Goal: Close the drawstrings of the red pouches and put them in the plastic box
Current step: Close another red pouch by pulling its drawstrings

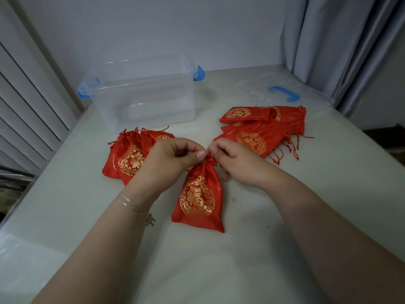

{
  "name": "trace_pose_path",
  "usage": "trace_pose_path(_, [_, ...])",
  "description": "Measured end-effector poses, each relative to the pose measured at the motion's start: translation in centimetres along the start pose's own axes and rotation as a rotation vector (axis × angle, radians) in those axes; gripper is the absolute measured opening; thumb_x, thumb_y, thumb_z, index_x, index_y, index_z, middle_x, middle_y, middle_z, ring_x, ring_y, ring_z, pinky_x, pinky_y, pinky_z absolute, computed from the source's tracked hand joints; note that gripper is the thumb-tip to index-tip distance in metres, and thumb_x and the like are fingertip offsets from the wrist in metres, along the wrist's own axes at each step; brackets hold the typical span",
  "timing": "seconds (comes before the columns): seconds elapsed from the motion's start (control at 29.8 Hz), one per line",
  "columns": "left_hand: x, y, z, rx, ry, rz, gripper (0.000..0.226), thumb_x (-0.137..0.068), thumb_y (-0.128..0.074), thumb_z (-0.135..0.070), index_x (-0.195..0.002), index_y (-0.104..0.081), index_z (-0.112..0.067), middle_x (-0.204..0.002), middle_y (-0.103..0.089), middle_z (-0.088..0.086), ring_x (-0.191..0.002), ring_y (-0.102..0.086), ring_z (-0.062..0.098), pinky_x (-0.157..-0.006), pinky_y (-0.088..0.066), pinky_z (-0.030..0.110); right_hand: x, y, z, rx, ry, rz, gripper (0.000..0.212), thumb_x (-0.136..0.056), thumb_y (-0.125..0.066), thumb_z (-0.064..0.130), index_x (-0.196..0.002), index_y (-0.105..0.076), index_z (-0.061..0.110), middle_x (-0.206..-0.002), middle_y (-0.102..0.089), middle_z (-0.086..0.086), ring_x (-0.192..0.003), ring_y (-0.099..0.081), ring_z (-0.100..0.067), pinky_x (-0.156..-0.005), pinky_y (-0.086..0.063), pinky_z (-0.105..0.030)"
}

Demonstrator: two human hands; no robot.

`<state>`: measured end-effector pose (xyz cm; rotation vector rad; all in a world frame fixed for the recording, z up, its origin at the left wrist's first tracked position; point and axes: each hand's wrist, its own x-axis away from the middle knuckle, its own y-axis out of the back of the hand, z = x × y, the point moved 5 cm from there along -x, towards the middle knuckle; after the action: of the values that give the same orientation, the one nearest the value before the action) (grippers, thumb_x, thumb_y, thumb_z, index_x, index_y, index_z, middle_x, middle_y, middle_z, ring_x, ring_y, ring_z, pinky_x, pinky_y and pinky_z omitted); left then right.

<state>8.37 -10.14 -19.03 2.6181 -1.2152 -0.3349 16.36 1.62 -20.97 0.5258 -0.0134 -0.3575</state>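
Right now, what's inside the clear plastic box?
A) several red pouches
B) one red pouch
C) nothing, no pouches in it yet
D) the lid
C: the plastic box shows only bare clear walls and floor. The cinched pouches lie on the table in front of it, the flat pouches lie to the right, and both hands pinch the neck of one pouch on the table. The lid lies apart, far right.

Bare forearms; thin charm bracelet, left wrist
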Motion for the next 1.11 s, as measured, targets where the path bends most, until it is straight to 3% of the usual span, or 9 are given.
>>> trace_pose_path(0.1, [0.0,-0.1,-0.1,0.009,-0.023,0.049,0.008,-0.083,-0.066,-0.009,-0.083,-0.073,-0.013,-0.081,-0.073,0.004,-0.078,-0.068,0.011,-0.074,-0.055,0.019,-0.1,-0.5,-0.3,-0.132,-0.021,0.089,0.022,-0.101,-0.037,0.025,-0.107,-0.058,0.027,-0.104,-0.056,0.003,-0.084,-0.059,-0.006,-0.062,-0.048,-0.017])
trace_pose_path(0.24, [0.2,-0.3,-0.7,0.023,-0.074,0.114,0.011,-0.085,-0.062,-0.005,-0.083,-0.071,-0.013,-0.074,-0.072,-0.006,-0.076,-0.067,0.005,-0.072,-0.051,0.013,0.4,-0.8,0.0,-0.471,-0.125,0.187,0.025,-0.1,-0.039,0.02,-0.097,-0.064,0.021,-0.078,-0.064,0.007,-0.072,-0.06,-0.005,-0.066,-0.051,-0.025])
trace_pose_path(0.34, [0.2,-0.2,-0.9,0.034,-0.095,0.127,0.013,-0.085,-0.061,-0.003,-0.082,-0.07,-0.012,-0.073,-0.072,-0.007,-0.076,-0.067,0.004,-0.073,-0.05,0.013,0.7,-0.3,0.3,-0.366,-0.109,0.178,0.033,-0.1,-0.038,0.034,-0.083,-0.063,0.021,-0.067,-0.059,0.011,-0.069,-0.059,-0.004,-0.071,-0.052,-0.023])
trace_pose_path(0.47, [0.2,-0.1,-0.8,0.013,-0.092,0.121,0.008,-0.083,-0.063,-0.008,-0.083,-0.07,-0.012,-0.075,-0.072,-0.007,-0.077,-0.068,0.005,-0.073,-0.05,0.013,0.7,0.4,0.8,-0.244,-0.051,0.127,0.032,-0.098,-0.041,0.036,-0.075,-0.055,0.017,-0.054,-0.054,0.017,-0.055,-0.055,0.004,-0.055,-0.046,-0.012])
trace_pose_path(0.64, [0.1,0.1,-0.9,0.011,-0.089,0.087,0.011,-0.084,-0.063,-0.007,-0.081,-0.07,-0.016,-0.075,-0.071,-0.008,-0.077,-0.067,0.003,-0.072,-0.05,0.014,0.3,1.2,0.1,-0.201,-0.04,0.004,0.024,-0.096,-0.05,0.027,-0.079,-0.057,0.011,-0.062,-0.062,0.004,-0.057,-0.063,-0.01,-0.058,-0.057,-0.026])
trace_pose_path(0.81, [0.0,0.5,-0.4,0.061,-0.03,0.009,0.009,-0.076,-0.067,-0.02,-0.083,-0.072,-0.015,-0.078,-0.072,0.001,-0.077,-0.066,0.01,-0.075,-0.054,0.02,0.3,2.1,0.5,-0.194,0.033,-0.179,0.025,-0.092,-0.057,0.027,-0.072,-0.058,0.013,-0.06,-0.06,0.0,-0.051,-0.059,-0.009,-0.052,-0.051,-0.025])
trace_pose_path(0.94, [-0.3,1.2,0.5,0.156,0.085,-0.075,0.016,-0.067,-0.072,-0.022,-0.081,-0.074,-0.014,-0.077,-0.074,0.003,-0.077,-0.069,0.011,-0.074,-0.055,0.02,0.9,2.7,1.2,-0.15,0.104,-0.319,0.029,-0.087,-0.062,0.033,-0.072,-0.058,0.009,-0.06,-0.058,-0.003,-0.053,-0.058,-0.013,-0.057,-0.054,-0.039])
trace_pose_path(1.11, [-0.4,1.4,1.2,0.301,0.226,-0.078,0.014,-0.068,-0.072,-0.01,-0.082,-0.073,-0.008,-0.077,-0.074,0.003,-0.074,-0.07,0.01,-0.065,-0.053,0.015,1.7,1.7,2.7,0.044,0.253,-0.224,0.025,-0.086,-0.063,0.036,-0.074,-0.059,0.014,-0.065,-0.058,0.0,-0.059,-0.052,-0.009,-0.059,-0.046,-0.034])
